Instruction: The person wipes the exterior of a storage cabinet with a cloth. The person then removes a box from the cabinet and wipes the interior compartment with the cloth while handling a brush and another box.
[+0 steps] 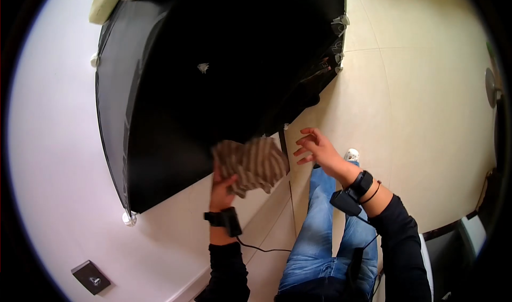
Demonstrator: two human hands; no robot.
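A brown striped cloth [253, 164], slightly blurred, is bunched up in my left hand [223, 187], whose fingers and thumb hold its left side. The cloth hangs in front of the lower edge of a large black fabric structure [176, 126]. To the right of the cloth, my right hand [319, 150] is raised with its fingers apart and curved, touching nothing. Each wrist wears a black strap with a small device.
White fittings, one at the lower left corner [129, 218], line the black structure's edges. A dark square plate [91, 277] is on the pale wall [53, 168]. Pale floor [416, 115] lies to the right. My jeans-clad legs [312, 227] are below; a chair-like object stands at lower right.
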